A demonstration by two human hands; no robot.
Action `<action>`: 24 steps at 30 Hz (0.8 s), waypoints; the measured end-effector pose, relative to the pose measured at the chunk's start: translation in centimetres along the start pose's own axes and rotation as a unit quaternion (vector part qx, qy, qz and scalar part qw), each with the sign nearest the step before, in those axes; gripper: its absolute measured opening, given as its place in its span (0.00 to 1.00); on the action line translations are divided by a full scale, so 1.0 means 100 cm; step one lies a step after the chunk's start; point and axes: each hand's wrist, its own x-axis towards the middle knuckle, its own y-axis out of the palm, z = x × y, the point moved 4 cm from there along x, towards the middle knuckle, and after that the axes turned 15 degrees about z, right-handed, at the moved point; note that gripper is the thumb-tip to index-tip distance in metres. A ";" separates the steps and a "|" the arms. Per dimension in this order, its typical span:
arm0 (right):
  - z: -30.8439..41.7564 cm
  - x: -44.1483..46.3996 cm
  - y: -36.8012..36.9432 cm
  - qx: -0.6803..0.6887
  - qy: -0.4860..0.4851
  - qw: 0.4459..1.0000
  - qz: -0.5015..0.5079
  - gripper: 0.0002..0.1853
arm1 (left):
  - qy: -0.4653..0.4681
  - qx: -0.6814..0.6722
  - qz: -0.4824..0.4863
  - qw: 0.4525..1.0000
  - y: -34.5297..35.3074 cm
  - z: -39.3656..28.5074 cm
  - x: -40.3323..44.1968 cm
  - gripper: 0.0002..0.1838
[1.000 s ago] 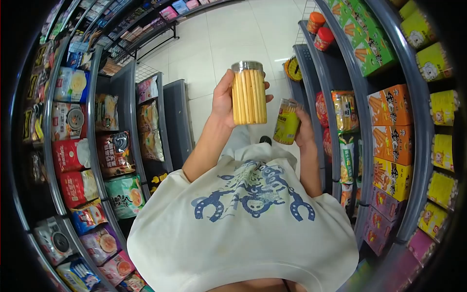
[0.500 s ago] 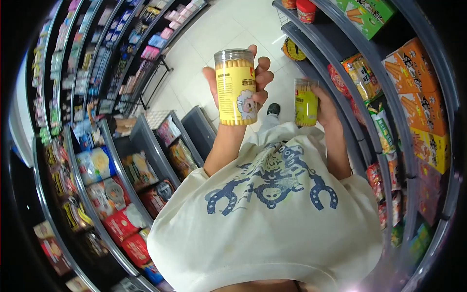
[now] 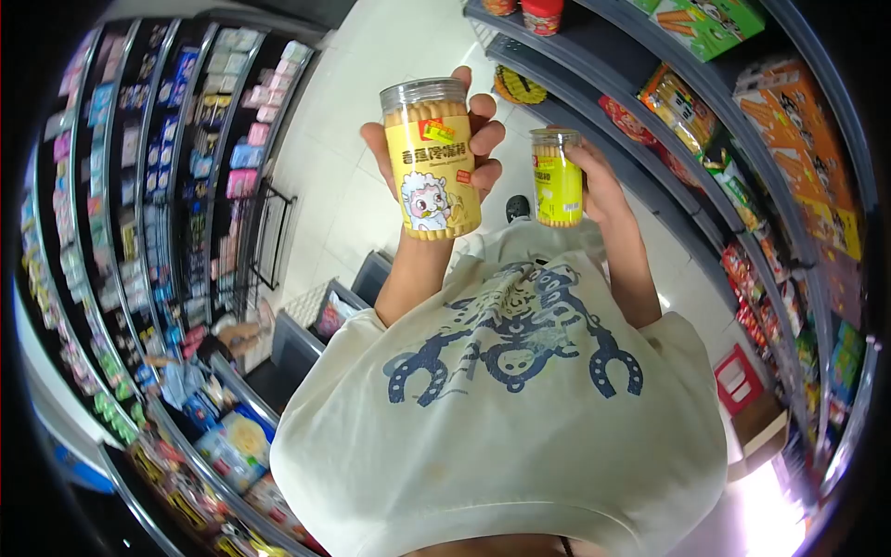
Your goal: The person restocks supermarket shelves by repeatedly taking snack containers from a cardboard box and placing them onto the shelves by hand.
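Left hand (image 3: 484, 139) (curled) around jar (image 3: 432, 160)

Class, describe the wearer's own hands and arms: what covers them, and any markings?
The left hand and right hand wear no visible gloves or rings. The forearms are bare, without visible markings; short off-white sleeves, plain, match a shirt with a dark-blue print.

Our left hand (image 3: 484, 139) grips a jar (image 3: 432, 162) of stick snacks upright, its yellow label — a cartoon sheep on it — facing us. Just beside it, our right hand (image 3: 601, 181) holds a smaller-looking jar (image 3: 559, 181) with a greenish-yellow label. We see our printed white shirt (image 3: 501, 446) below, pale floor tiles (image 3: 371, 102) beyond, and orange boxes (image 3: 789, 139) shelved at right.
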 end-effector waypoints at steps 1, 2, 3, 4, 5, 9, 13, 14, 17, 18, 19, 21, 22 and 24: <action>-0.001 0.002 0.004 -0.003 -0.014 1.000 -0.008 0.26 | -0.023 0.004 -0.006 1.000 -0.002 -0.006 0.003 0.52; -0.002 0.002 0.008 -0.008 -0.027 0.999 -0.017 0.26 | -0.046 0.007 -0.011 0.999 -0.003 -0.013 0.004 0.51; -0.003 0.001 0.013 -0.002 -0.044 0.999 -0.028 0.27 | -0.066 0.009 -0.014 0.998 -0.005 -0.019 0.006 0.51; -0.004 0.000 0.018 0.003 -0.058 0.998 -0.036 0.27 | -0.079 0.006 -0.014 0.997 -0.006 -0.023 0.008 0.51; -0.005 -0.002 0.024 0.007 -0.069 0.997 -0.042 0.28 | -0.088 -0.004 -0.015 0.996 -0.007 -0.026 0.011 0.51; -0.012 -0.005 0.022 0.023 -0.062 0.994 -0.083 0.23 | -0.109 -0.026 -0.004 0.994 -0.015 -0.030 0.023 0.51; -0.010 -0.001 0.027 0.007 -0.056 0.995 -0.079 0.24 | -0.106 -0.026 -0.014 0.994 -0.026 -0.030 0.024 0.52; -0.008 0.000 0.028 0.008 -0.060 0.995 -0.082 0.24 | -0.104 -0.024 -0.023 0.994 -0.029 -0.028 0.024 0.52; -0.004 0.003 0.024 0.020 -0.062 0.996 -0.066 0.24 | -0.101 0.000 -0.020 0.995 -0.042 -0.025 0.023 0.53; -0.003 0.005 0.023 0.021 -0.052 0.997 -0.062 0.24 | -0.101 0.025 -0.024 0.994 -0.046 -0.026 0.021 0.52; -0.001 0.007 0.021 0.022 -0.043 0.997 -0.056 0.24 | -0.101 0.052 -0.028 0.993 -0.050 -0.027 0.020 0.52; 0.001 0.008 0.014 0.037 -0.016 0.998 -0.048 0.23 | -0.079 0.053 -0.058 0.994 -0.057 -0.028 0.017 0.48; 0.002 0.011 0.006 0.044 -0.003 0.998 -0.042 0.22 | -0.074 0.067 -0.084 0.991 -0.056 -0.026 0.017 0.47; 0.001 0.020 -0.014 0.061 -0.012 0.998 -0.024 0.22 | -0.078 0.112 -0.099 0.986 -0.060 -0.027 0.027 0.46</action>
